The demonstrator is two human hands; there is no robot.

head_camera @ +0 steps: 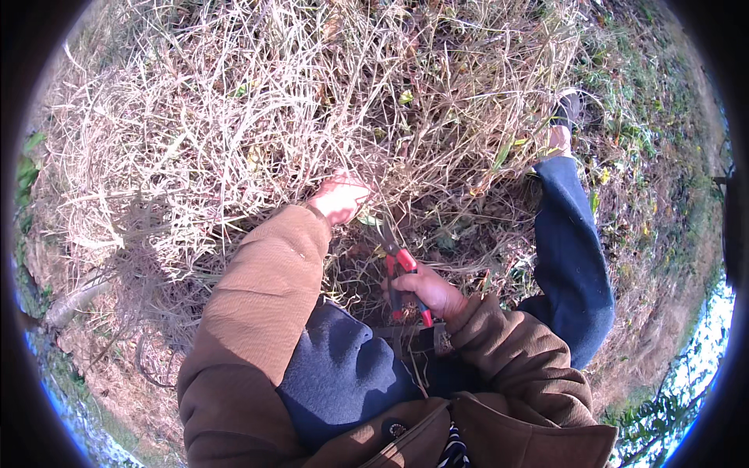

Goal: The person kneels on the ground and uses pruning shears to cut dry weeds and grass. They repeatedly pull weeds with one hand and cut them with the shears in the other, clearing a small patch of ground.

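Note:
My right hand [430,292] is closed around the red and black handles of a pair of pruning shears [402,257]. Their dark blades point up and away from me, into low stems and dry grass. Just left of and beyond the blades, my left hand [341,196] reaches into the tangle of dry grass [263,123]; its fingers are partly hidden by stalks, and bright sun washes them out. A green leaf [368,220] lies between that hand and the blades.
My bent leg in blue trousers [570,234] extends at the right, with a dark shoe [567,108] on the grass. A pale branch or log [76,301] lies at the left. Green plants [632,117] grow at the right.

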